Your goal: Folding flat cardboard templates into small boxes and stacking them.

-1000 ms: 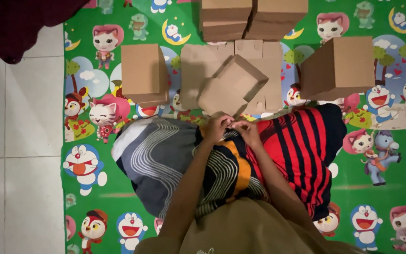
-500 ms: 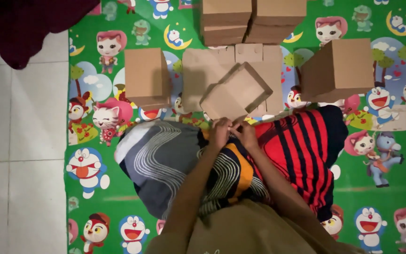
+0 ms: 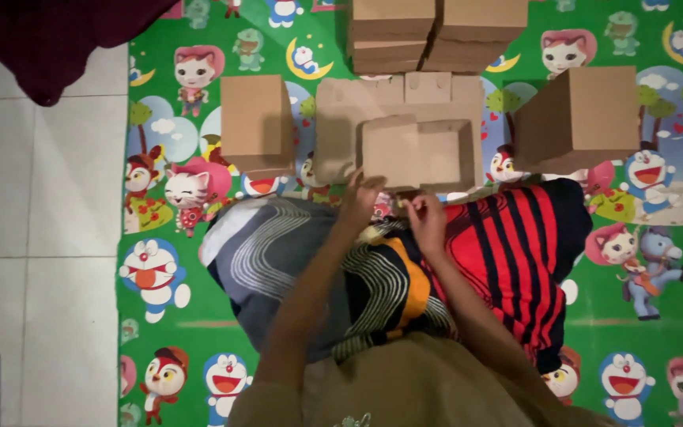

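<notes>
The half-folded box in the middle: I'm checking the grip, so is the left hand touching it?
Touching. The head view shows the left hand with its fingers on the lower left edge of the half-folded box, no gap between them.

The near edge of the half-folded cardboard box [image 3: 419, 152] sits behind the left hand [image 3: 360, 202] and right hand [image 3: 427, 221], so each grip is unclear. The flat cardboard sheet [image 3: 337, 130] lies partly under it. The stacked boxes [image 3: 436, 32] and dark red cloth [image 3: 57, 39] run off the top edge.
</notes>
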